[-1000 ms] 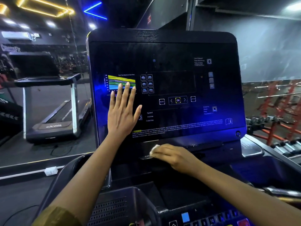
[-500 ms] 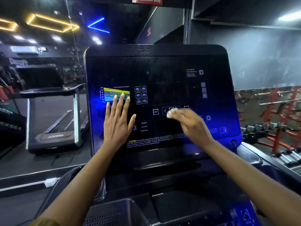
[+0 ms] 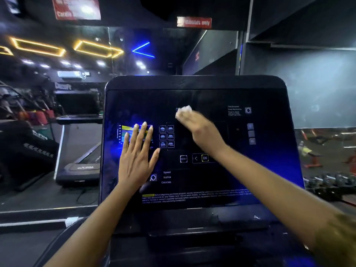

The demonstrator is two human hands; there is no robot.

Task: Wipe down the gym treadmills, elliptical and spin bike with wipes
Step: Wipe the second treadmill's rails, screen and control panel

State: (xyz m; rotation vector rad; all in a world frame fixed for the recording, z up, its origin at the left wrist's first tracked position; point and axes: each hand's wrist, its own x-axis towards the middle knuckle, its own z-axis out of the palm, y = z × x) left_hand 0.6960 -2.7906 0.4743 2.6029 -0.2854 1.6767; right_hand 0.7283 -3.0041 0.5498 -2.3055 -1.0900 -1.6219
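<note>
Surroundings: a second treadmill [image 3: 81,166] stands to the left of the station, its belt running away from the camera. Weights on a rack [image 3: 327,182] sit low at the right, blurred. Two red signs [image 3: 194,22] hang overhead; the nearer one reads "minutes only", and the other is too blurred to read. Yellow light outlines [image 3: 96,48] and a blue angled strip [image 3: 143,50] show on the ceiling. Nothing lies between the camera and the treadmill console [image 3: 192,87] except the person's own forearms, and the right forearm crosses the lower right of the panel and covers part of the button row beside the OK button [image 3: 205,158]. The console is a wide dark panel directly ahead. Its long axis runs left to right and its face leans back, with the top edge farthest from the camera. The left hand [image 3: 135,162] lies flat on the left part of the panel, fingers straight and slightly spread, with the fingertips over the coloured chart [image 3: 131,130]. The right hand [image 3: 200,130] reaches up to the upper middle of the panel, its fingers curled over a white wipe [image 3: 185,109] held against the glass. The wipe is a bunched wad with no clear long axis. It protrudes past the fingertips toward the top of the panel. The hand is motion-blurred, so the exact finger placement cannot be told.
</note>
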